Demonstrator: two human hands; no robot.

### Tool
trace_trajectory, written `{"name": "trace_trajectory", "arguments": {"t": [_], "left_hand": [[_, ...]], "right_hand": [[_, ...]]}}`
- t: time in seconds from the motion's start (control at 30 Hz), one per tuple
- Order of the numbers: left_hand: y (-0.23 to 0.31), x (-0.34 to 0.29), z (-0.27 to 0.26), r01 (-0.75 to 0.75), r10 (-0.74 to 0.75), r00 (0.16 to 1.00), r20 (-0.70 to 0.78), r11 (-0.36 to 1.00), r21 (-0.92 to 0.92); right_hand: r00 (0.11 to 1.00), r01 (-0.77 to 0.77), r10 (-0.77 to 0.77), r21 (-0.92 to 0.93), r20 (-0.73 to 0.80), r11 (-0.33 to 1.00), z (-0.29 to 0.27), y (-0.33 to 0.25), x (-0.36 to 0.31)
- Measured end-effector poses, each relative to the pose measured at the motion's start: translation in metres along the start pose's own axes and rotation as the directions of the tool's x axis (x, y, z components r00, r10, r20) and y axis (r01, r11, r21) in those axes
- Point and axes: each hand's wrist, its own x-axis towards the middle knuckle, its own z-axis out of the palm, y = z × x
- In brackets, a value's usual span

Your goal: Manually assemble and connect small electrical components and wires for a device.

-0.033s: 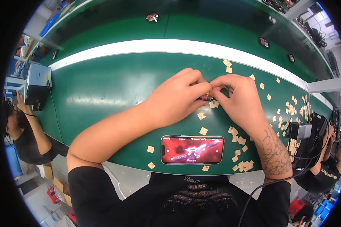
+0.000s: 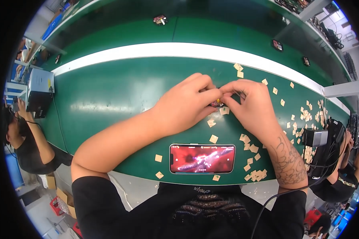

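Note:
My left hand [image 2: 187, 99] is closed over the green table, its thumb and fingers gripping a small dark and reddish electronic part with a yellow bit [image 2: 216, 103]. Most of that part is hidden under the fingers. My right hand [image 2: 249, 103] meets it from the other side, thumb and forefinger pinched together at the part's edge; what lies between these fingertips cannot be made out. Just below the fingertips is a small cream square piece [image 2: 224, 110]. Nearer to me lies a phone [image 2: 202, 159] on its back, its screen lit red.
Many cream squares [image 2: 256, 174] lie scattered across the right of the green table [image 2: 107, 87]. A metal box [image 2: 41, 92] stands far left, a small grey device [image 2: 315, 138] at right. Beyond the white ledge [image 2: 155, 49] sit small dark parts [image 2: 160, 20]. People work on both sides.

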Motion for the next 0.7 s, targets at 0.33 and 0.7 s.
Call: {"name": "trace_trajectory", "arguments": {"t": [0.33, 0.7], "left_hand": [[0.007, 0.0, -0.003, -0.019, 0.007, 0.994, 0.107, 0.993, 0.117], [0.01, 0.013, -0.009, 0.017, -0.031, 0.993, -0.113, 0.992, -0.128]], "right_hand": [[1.0, -0.016, 0.013, 0.122, 0.022, 0.992, -0.014, 0.016, -0.003], [0.989, -0.139, 0.076, 0.653, 0.123, 0.744, -0.004, 0.016, 0.001]]}}
